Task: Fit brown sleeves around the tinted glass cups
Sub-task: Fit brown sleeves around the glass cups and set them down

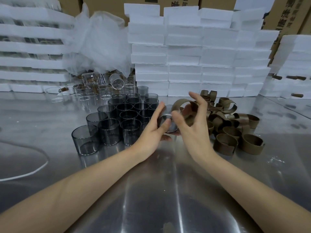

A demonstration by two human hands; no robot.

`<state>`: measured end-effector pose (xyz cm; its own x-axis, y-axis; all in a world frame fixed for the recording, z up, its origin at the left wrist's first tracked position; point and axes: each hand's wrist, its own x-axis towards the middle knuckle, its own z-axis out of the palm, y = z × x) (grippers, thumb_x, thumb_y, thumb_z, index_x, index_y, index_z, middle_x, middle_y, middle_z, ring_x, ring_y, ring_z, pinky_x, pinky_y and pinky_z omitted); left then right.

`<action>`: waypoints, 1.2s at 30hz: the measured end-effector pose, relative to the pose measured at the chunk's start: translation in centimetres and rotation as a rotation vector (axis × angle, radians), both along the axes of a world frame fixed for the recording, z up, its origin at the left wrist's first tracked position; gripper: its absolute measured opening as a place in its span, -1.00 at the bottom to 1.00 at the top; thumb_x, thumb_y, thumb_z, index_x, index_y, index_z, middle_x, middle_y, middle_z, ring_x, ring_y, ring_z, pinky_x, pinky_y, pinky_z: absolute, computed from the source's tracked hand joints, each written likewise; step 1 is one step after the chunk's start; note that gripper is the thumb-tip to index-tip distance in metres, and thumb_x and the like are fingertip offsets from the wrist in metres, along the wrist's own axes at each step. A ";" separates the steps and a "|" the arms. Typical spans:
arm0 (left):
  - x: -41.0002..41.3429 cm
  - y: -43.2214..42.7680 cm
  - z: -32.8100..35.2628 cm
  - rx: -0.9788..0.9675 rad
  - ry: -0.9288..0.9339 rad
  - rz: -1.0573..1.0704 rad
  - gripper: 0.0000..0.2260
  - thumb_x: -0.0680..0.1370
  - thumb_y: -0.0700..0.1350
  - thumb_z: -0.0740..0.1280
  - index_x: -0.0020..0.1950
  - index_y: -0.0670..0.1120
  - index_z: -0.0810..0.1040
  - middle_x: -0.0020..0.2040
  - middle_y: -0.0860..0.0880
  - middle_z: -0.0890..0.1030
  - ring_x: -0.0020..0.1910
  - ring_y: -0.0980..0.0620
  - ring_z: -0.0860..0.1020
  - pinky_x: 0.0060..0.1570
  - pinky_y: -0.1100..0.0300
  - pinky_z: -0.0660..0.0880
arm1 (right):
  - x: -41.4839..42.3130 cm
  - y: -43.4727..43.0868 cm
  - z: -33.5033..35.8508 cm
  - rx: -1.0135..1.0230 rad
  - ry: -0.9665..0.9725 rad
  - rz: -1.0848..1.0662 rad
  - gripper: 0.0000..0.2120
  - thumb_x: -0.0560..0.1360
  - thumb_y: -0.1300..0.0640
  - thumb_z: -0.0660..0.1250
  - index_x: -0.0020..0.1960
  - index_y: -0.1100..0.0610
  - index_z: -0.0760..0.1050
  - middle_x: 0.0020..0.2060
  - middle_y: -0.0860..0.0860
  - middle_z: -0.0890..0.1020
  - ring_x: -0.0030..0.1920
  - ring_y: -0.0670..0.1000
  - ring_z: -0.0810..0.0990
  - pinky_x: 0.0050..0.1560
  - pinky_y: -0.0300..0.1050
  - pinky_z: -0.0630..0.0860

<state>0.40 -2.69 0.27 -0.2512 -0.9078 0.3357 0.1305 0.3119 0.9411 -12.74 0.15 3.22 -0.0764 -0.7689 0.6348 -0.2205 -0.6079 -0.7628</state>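
Observation:
My left hand (154, 130) grips a tinted glass cup (168, 122) tilted on its side above the steel table, thumb on its near side and fingers behind it. My right hand (190, 125) holds a brown sleeve (180, 102) curled open over the cup's far end, thumb on the cup's rim and fingers spread above. Several bare tinted glass cups (112, 125) stand upright in a cluster to the left. A heap of loose brown sleeves (234, 126) lies to the right.
Clear glass cups (104, 88), some with brown handles, lie behind the tinted cluster under a plastic bag (101, 42). White foam boxes (198, 56) are stacked along the back and left. A white cord (33, 172) lies on the steel table (159, 190) at the left.

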 end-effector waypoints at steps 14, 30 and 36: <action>0.1 0.4 0.9 0.033 0.137 0.095 -0.69 0.66 -0.20 0.17 0.40 -0.10 0.46 0.05 -0.08 0.70 -0.07 -0.22 0.69 -0.09 -0.01 0.66 | -0.7 -0.7 -0.1 0.022 0.037 -0.145 -0.73 0.62 0.14 0.24 0.27 0.13 0.57 -0.20 0.11 0.56 -0.18 -0.12 0.52 -0.07 -0.38 0.42; -0.3 0.8 0.5 -0.084 -0.036 0.046 -0.32 0.40 -0.11 0.44 0.49 -0.08 0.32 0.29 -0.07 0.55 0.23 -0.04 0.58 0.24 -0.22 0.50 | -0.9 -0.6 -0.1 0.142 0.048 -0.134 -0.73 0.54 0.07 0.30 0.21 0.03 0.62 -0.17 0.13 0.71 -0.07 0.19 0.66 0.00 0.16 0.59; -0.4 0.9 0.4 -0.043 -0.016 -0.011 -0.34 0.44 -0.21 0.37 0.52 -0.10 0.24 0.31 -0.11 0.51 0.16 -0.03 0.60 0.24 -0.22 0.50 | -1.0 -0.8 -0.2 0.097 0.118 -0.206 -0.76 0.55 0.08 0.30 0.17 0.03 0.63 -0.29 0.00 0.71 -0.27 0.01 0.63 -0.14 0.04 0.59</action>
